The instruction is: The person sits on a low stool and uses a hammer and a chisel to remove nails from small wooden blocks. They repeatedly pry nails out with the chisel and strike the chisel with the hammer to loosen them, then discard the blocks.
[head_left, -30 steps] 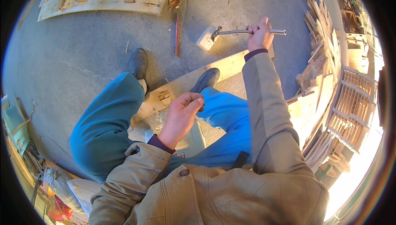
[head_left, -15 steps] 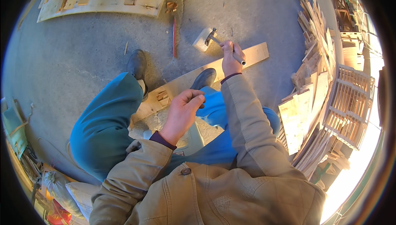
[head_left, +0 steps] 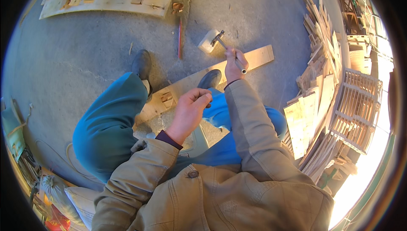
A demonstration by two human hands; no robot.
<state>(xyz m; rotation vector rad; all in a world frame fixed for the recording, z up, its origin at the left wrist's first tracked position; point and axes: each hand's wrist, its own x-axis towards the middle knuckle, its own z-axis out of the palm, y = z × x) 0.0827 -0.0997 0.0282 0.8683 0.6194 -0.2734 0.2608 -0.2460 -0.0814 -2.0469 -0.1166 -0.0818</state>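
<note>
My right hand grips a claw hammer by its handle, with the head pointing away from me. Just past it a pale whitish block sits on the floor, partly behind the hammer head. A long wooden plank lies slantwise under my boots. My left hand hovers over the plank's near side, its fingers curled and pinched together; whatever they hold is hidden. Small wood pieces rest on the plank beside my left boot.
A red stick-like tool lies on the concrete ahead. Boards rest on a pale sheet at the far left. Scrap wood is heaped on the right, beside a slatted wooden crate. Sacks stand at the lower left.
My right hand and the hammer have shifted slightly down and to the left. My left hand stays nearly in place, its fingers still pinched.
</note>
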